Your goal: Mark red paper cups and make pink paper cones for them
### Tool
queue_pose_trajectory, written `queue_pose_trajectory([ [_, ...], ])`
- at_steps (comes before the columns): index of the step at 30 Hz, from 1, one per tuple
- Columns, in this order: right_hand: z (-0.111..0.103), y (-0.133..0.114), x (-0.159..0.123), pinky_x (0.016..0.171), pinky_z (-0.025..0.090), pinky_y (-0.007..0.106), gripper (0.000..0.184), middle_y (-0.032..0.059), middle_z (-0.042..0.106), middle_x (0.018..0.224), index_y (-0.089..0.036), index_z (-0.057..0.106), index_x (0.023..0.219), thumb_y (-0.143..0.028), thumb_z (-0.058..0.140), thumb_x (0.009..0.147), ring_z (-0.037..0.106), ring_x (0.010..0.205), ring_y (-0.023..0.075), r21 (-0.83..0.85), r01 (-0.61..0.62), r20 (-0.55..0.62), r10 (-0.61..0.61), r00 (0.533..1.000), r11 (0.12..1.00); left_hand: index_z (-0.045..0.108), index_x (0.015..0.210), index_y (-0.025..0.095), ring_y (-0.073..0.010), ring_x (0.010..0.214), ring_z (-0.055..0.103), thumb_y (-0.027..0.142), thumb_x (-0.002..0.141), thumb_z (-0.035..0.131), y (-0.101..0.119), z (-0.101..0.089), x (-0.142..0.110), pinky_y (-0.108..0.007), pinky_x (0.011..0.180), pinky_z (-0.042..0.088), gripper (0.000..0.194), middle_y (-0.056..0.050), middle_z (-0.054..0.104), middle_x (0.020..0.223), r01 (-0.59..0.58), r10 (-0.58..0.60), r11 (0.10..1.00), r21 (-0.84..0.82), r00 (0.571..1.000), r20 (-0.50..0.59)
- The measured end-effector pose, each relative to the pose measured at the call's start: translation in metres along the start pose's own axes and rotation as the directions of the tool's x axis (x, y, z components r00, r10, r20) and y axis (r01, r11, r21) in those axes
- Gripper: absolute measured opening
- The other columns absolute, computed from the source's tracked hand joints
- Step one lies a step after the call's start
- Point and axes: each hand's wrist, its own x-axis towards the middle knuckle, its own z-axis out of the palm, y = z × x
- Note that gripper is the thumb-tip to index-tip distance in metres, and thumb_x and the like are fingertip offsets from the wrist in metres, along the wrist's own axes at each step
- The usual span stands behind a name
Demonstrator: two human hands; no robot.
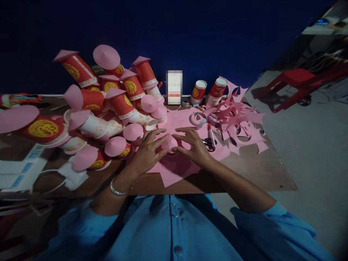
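A small pink paper cone [169,142] sits near the front of the table, with a sliver of red rim, apparently a paper cup, under it. My left hand [149,148] curves round the cone's left side, thumb at its front edge and fingers spread toward its back. From the right, my right hand [194,146] cups it the same way, its thumb meeting the other at the front. Pink paper sheets [174,170] lie beneath. Just right of my right hand are black-handled scissors [209,145] and a red-and-white marker [211,136].
Several red and white paper cups with pink cone tops [130,88] crowd the left. Two upright cups [199,90] stand at the back, near a tape roll [198,118]. Pink paper offcuts [239,119] heap up on the right. A red stool [293,81] stands beyond the table.
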Motion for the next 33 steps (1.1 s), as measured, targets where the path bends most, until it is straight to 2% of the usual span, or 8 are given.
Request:
queue_pose_trajectory([
  [7, -0.001, -0.001, -0.002, 0.112, 0.049, 0.057, 0.046, 0.0108, 0.067, 0.142, -0.032, 0.067, 0.14, -0.047, 0.071, 0.097, 0.058, 0.133, 0.0311, 0.029, 0.016, -0.025, -0.015, 1.0, 0.999, 0.059, 0.148, 0.022, -0.0297, 0.135, 0.054, 0.04, 0.101, 0.066, 0.001, -0.002, -0.001, -0.049, 0.113, 0.049, 0.051, -0.013, 0.06, 0.146, 0.029, -0.029, 1.0, 0.007, 1.0, 0.0],
  [11, -0.001, -0.001, -0.001, 0.115, 0.047, 0.057, 0.045, 0.0106, 0.066, 0.142, -0.034, 0.064, 0.144, -0.048, 0.067, 0.1, 0.057, 0.134, 0.0298, 0.033, -0.001, -0.037, 0.002, 0.999, 0.999, 0.063, 0.145, 0.022, -0.03, 0.137, 0.054, 0.041, 0.103, 0.062, 0.003, -0.001, 0.002, -0.049, 0.114, 0.049, 0.046, -0.013, 0.06, 0.147, 0.036, -0.036, 0.999, 0.022, 0.999, -0.017],
  [17, 0.005, 0.001, 0.005, 0.116, 0.046, 0.057, 0.044, 0.0103, 0.064, 0.145, -0.033, 0.069, 0.139, -0.052, 0.065, 0.1, 0.054, 0.137, 0.0297, 0.02, 0.0, 0.014, 0.0, 1.0, 1.0, 0.064, 0.142, 0.019, -0.0303, 0.137, 0.054, 0.036, 0.106, 0.055, 0.008, 0.003, 0.004, -0.051, 0.113, 0.05, 0.041, -0.015, 0.06, 0.146, 0.059, -0.059, 0.996, 0.072, 0.998, -0.004],
  [24, 0.007, -0.001, 0.003, 0.118, 0.045, 0.056, 0.043, 0.0096, 0.063, 0.146, -0.034, 0.067, 0.141, -0.049, 0.066, 0.101, 0.053, 0.138, 0.0291, 0.007, -0.014, 0.036, 0.014, 0.999, 1.0, 0.061, 0.145, 0.02, -0.0305, 0.139, 0.052, 0.034, 0.107, 0.052, 0.01, 0.007, 0.0, -0.052, 0.116, 0.048, 0.042, -0.015, 0.058, 0.15, 0.068, -0.067, 0.997, 0.025, 0.998, -0.005],
  [27, 0.004, -0.003, 0.002, 0.117, 0.045, 0.054, 0.043, 0.0109, 0.064, 0.143, -0.032, 0.065, 0.142, -0.049, 0.063, 0.102, 0.055, 0.136, 0.0282, 0.074, -0.034, -0.007, 0.035, 0.999, 0.997, 0.056, 0.148, 0.023, -0.0284, 0.142, 0.052, 0.038, 0.106, 0.053, 0.007, 0.007, -0.001, -0.05, 0.119, 0.045, 0.045, -0.014, 0.057, 0.151, 0.144, -0.15, 0.985, -0.091, 0.987, -0.06],
  [29, 0.003, -0.003, 0.001, 0.114, 0.047, 0.053, 0.045, 0.0111, 0.065, 0.141, -0.032, 0.063, 0.143, -0.05, 0.062, 0.102, 0.057, 0.134, 0.0276, 0.159, -0.102, -0.042, 0.11, 0.993, 0.982, 0.056, 0.147, 0.024, -0.026, 0.135, 0.058, 0.042, 0.105, 0.054, 0.003, 0.01, -0.001, -0.047, 0.116, 0.049, 0.045, -0.013, 0.059, 0.148, 0.243, -0.277, 0.934, -0.26, 0.955, -0.102],
  [31, 0.004, 0.0, 0.002, 0.107, 0.051, 0.05, 0.049, 0.0109, 0.067, 0.136, -0.03, 0.061, 0.143, -0.054, 0.063, 0.1, 0.061, 0.127, 0.027, 0.28, -0.217, -0.051, 0.24, 0.969, 0.935, 0.057, 0.141, 0.023, -0.0234, 0.122, 0.065, 0.047, 0.103, 0.056, -0.002, 0.015, -0.001, -0.043, 0.106, 0.055, 0.045, -0.013, 0.062, 0.143, 0.343, -0.427, 0.815, -0.466, 0.9, -0.084],
  [33, 0.007, 0.003, 0.003, 0.099, 0.053, 0.045, 0.054, 0.0097, 0.069, 0.125, -0.027, 0.059, 0.141, -0.058, 0.063, 0.098, 0.065, 0.116, 0.025, 0.414, -0.333, -0.024, 0.376, 0.926, 0.847, 0.057, 0.137, 0.023, -0.0219, 0.117, 0.067, 0.05, 0.102, 0.055, -0.004, 0.021, 0.001, -0.04, 0.104, 0.055, 0.044, -0.013, 0.064, 0.141, 0.412, -0.517, 0.698, -0.585, 0.856, -0.014],
])
